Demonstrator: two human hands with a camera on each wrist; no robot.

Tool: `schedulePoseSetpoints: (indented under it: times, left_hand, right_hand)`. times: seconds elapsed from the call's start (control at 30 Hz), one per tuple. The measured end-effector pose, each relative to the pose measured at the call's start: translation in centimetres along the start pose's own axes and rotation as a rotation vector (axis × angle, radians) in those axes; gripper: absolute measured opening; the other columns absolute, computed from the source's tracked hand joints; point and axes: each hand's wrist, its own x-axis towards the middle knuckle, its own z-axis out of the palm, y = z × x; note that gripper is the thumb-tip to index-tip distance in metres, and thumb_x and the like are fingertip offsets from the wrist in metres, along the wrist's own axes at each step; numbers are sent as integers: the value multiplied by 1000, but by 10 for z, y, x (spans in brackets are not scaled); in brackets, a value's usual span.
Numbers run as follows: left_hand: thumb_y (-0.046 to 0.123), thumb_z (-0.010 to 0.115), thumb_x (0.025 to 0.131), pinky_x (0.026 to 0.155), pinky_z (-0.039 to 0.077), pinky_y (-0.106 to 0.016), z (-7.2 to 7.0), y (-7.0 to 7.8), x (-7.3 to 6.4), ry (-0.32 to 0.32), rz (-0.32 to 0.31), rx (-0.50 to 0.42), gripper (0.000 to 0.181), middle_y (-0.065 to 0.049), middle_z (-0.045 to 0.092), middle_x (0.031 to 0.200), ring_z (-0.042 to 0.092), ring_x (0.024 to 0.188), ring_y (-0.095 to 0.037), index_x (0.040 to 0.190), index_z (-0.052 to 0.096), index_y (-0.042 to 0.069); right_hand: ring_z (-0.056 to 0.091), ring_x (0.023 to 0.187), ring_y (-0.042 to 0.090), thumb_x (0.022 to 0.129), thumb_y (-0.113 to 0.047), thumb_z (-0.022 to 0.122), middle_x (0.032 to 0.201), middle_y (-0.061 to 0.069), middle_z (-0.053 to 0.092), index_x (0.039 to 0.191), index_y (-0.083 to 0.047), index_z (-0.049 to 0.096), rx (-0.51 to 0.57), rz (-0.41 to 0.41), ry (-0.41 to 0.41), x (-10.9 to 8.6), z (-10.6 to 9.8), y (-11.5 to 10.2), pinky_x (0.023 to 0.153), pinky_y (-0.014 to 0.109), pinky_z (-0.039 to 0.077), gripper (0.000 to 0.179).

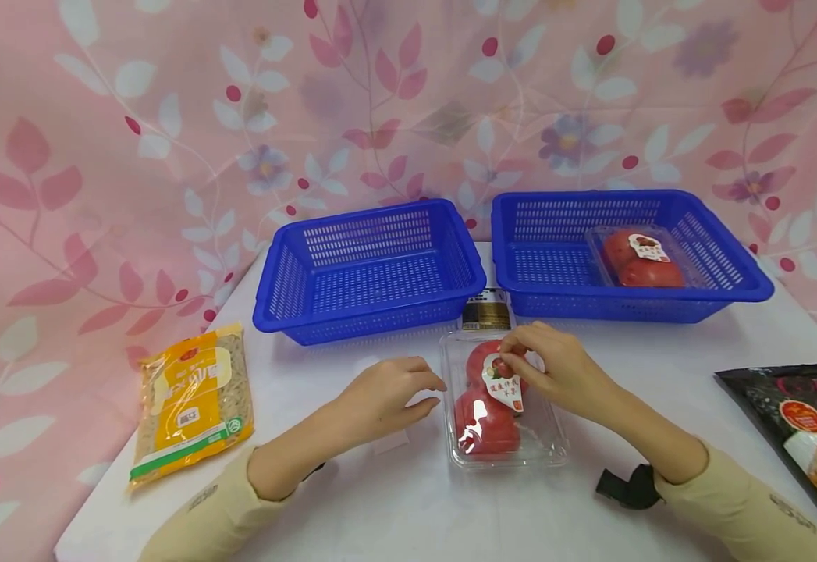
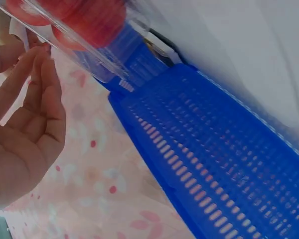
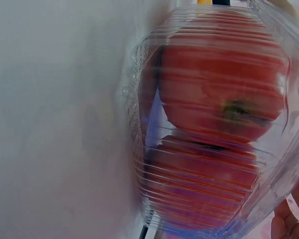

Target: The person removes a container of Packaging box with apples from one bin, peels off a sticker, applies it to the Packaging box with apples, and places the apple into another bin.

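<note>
Clear clamshell of tomatoes (image 1: 495, 410) sits on the white table (image 1: 394, 499), just in front of the gap between the two blue baskets. Right hand (image 1: 555, 371) is on top of it, fingers curled at the far end around the label (image 1: 505, 388), looks like a pinch on the lid edge. Left hand (image 1: 387, 394) sits at the pack's left side, fingers loosely bent, tips at or just off the plastic wall; can't tell if it's actually touching. Left wrist view shows the fingers (image 2: 37, 94) relaxed, nothing gripped.

Right basket (image 1: 745, 285) already holds a matching tomato pack (image 1: 640, 257); left basket (image 1: 289, 300) is empty. Noodle bag (image 1: 190, 402) lies far left, dark packet (image 1: 808, 433) far right, another small pack (image 1: 485, 311) behind the clamshell.

My read: grasp stage, pack not lifted yet. Next move needs a firm hold on both sides, since the thin plastic will flex, then a lift clear of the basket rim
</note>
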Motion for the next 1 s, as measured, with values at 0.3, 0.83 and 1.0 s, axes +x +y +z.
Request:
schedulePoseSetpoints:
  times: [0.3, 0.83, 1.0]
  left_hand:
    - [18, 67, 82, 68, 40, -13, 11, 11, 23, 132, 207, 23, 17, 4, 55, 81, 49, 79, -10, 99, 69, 15]
    - [20, 61, 86, 68, 38, -16, 16, 16, 35, 12, 265, 90, 25, 4, 54, 86, 46, 80, -11, 110, 66, 16]
    - [19, 62, 86, 66, 37, -14, 16, 16, 34, 10, 274, 69, 20, 5, 53, 83, 44, 77, -9, 105, 69, 19]
  right_hand:
    - [53, 75, 7, 75, 1, 72, 79, -9, 59, 85, -12, 60, -3, -21, -12, 2, 4, 7, 62, 31, 50, 20]
    - [46, 70, 5, 77, -2, 70, 73, -12, 55, 84, -13, 61, -28, 6, -45, 3, 8, 13, 55, 25, 44, 16]
    - [45, 69, 5, 77, -2, 71, 72, -12, 54, 83, -14, 61, -53, 13, -48, 3, 9, 13, 55, 21, 42, 16]
